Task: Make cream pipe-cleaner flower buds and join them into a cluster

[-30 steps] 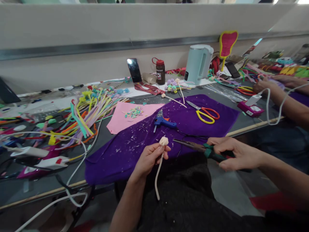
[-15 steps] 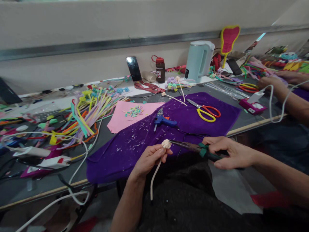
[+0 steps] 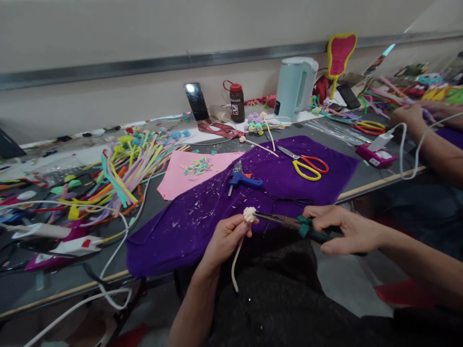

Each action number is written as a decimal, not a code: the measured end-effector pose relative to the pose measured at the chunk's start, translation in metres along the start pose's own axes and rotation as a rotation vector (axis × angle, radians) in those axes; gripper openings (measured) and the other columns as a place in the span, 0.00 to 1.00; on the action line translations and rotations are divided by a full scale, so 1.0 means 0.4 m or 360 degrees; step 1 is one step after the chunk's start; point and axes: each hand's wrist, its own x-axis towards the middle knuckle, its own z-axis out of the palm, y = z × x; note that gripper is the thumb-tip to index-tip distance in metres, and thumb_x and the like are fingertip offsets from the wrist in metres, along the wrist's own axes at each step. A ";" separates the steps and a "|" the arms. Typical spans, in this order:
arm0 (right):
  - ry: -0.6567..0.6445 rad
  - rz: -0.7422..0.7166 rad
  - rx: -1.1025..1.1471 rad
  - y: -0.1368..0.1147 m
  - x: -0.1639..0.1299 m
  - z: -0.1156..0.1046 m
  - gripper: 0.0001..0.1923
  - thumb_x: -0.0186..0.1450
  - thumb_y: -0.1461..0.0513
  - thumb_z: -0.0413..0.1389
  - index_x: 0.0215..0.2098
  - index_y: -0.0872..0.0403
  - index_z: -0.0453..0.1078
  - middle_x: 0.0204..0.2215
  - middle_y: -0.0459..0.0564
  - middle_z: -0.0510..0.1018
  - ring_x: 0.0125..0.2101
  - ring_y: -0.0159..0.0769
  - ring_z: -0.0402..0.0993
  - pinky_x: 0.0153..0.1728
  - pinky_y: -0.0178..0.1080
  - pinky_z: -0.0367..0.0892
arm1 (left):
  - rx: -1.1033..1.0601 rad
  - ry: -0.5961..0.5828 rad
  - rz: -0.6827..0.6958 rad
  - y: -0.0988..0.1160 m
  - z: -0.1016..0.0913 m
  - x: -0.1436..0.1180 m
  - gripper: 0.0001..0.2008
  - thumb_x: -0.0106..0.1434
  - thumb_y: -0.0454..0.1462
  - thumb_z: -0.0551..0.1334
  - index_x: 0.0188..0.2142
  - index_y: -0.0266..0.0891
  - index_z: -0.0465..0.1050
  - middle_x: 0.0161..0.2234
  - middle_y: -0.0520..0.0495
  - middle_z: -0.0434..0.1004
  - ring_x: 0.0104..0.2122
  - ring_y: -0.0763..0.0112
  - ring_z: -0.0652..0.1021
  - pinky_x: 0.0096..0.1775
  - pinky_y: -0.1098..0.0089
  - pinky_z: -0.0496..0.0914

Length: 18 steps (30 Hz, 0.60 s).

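Observation:
My left hand (image 3: 224, 237) pinches a cream pipe cleaner (image 3: 238, 250) just below its coiled, flower-like tip, the stem hanging down over my lap. My right hand (image 3: 343, 230) grips green-handled long-nose pliers (image 3: 289, 221), whose jaws touch the coiled tip. Both hands hover over the near edge of a purple cloth (image 3: 202, 212) strewn with pale scraps. A blue glue gun (image 3: 241, 179) and red-and-yellow scissors (image 3: 306, 166) lie on the cloth farther back.
A pink sheet (image 3: 177, 179) with cut bits and a heap of coloured pipe cleaners (image 3: 123, 171) lie left. At the back stand a phone (image 3: 195, 101), a brown bottle (image 3: 237, 102) and a pale kettle (image 3: 294, 87). Another person's arms (image 3: 430, 140) work at right. White cables (image 3: 108, 284) trail near left.
The pliers' jaws have moved left from a gap away to touch the coiled tip. My left hand has shifted the pipe cleaner slightly; the view has tilted a little.

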 end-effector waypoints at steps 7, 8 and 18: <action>-0.0017 0.0004 0.0058 0.006 -0.002 0.002 0.17 0.57 0.56 0.55 0.19 0.56 0.56 0.27 0.46 0.62 0.28 0.32 0.59 0.29 0.36 0.56 | 0.0295 0.0067 0.0133 0.003 0.003 -0.002 0.15 0.61 0.43 0.53 0.28 0.36 0.72 0.21 0.51 0.66 0.21 0.76 0.63 0.23 0.75 0.55; -0.0016 0.0005 0.0066 0.008 -0.002 0.003 0.17 0.57 0.55 0.55 0.19 0.56 0.56 0.27 0.46 0.62 0.28 0.32 0.59 0.29 0.36 0.56 | 0.0335 0.0087 0.0154 0.003 0.003 -0.002 0.15 0.61 0.43 0.53 0.26 0.36 0.71 0.21 0.51 0.65 0.21 0.75 0.63 0.23 0.75 0.56; 0.0009 -0.0019 -0.0030 0.012 0.002 0.018 0.17 0.58 0.58 0.55 0.19 0.55 0.53 0.26 0.44 0.59 0.28 0.30 0.58 0.29 0.34 0.54 | 0.0684 0.0299 0.0404 0.001 0.015 -0.004 0.13 0.62 0.37 0.51 0.24 0.38 0.69 0.24 0.51 0.66 0.26 0.74 0.68 0.30 0.74 0.60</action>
